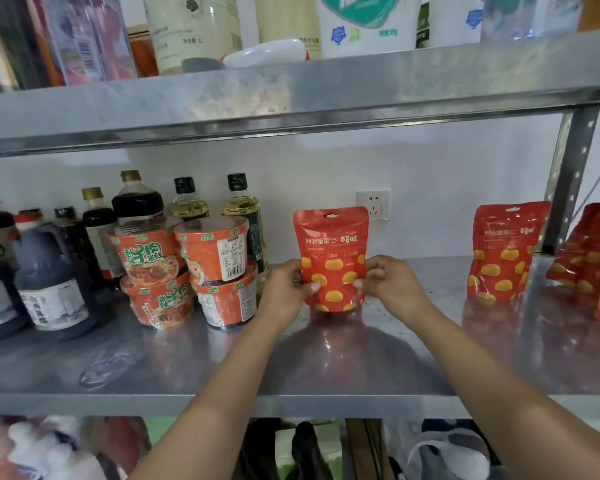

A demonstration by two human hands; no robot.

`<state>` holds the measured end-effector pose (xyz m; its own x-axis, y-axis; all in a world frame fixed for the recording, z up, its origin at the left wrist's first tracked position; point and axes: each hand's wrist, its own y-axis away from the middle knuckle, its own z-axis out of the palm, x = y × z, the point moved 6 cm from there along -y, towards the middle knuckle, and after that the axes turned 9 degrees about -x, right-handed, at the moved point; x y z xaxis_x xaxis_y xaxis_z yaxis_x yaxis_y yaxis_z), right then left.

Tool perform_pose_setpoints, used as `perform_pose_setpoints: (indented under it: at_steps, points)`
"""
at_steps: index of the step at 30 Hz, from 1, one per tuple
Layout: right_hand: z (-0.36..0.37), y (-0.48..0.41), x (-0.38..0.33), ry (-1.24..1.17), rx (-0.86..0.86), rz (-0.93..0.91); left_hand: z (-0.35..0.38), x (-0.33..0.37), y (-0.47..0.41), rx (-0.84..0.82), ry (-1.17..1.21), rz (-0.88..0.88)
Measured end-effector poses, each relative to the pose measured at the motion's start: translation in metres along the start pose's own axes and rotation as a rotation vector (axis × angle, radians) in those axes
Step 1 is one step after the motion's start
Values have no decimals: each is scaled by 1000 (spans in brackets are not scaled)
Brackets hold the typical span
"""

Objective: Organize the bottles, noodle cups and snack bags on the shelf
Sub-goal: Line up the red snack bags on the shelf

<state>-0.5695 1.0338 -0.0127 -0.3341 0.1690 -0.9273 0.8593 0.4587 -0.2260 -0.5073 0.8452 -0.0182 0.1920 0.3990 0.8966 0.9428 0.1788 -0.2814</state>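
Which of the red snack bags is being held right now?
The snack bag near the wall socket, pinched by the left hand and right hand; the other upright bag stands untouched further right.

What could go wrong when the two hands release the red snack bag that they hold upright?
1. The snack bag has nothing beside it to lean on; once released, it may fall flat.
2. The left hand is close to the stacked noodle cups, whose upper cups sit tilted; a careless pull back could knock them down.
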Motion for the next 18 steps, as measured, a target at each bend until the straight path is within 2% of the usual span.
perform_pose_setpoints:
  at_steps: [5, 11, 16, 18]
  points:
    - [2, -3, 9, -63, -20, 45, 1, -5, 2, 16, 57, -45]
    - [-1, -4, 8, -94, -28, 38, -3, 2, 3, 75, 37, -14]
    - [-8, -4, 4, -118, -10, -5, -10, 6, 25, 397, -82, 52]
    - [-10, -2, 2, -132, -6, -21, -2, 15, 34, 438, -73, 133]
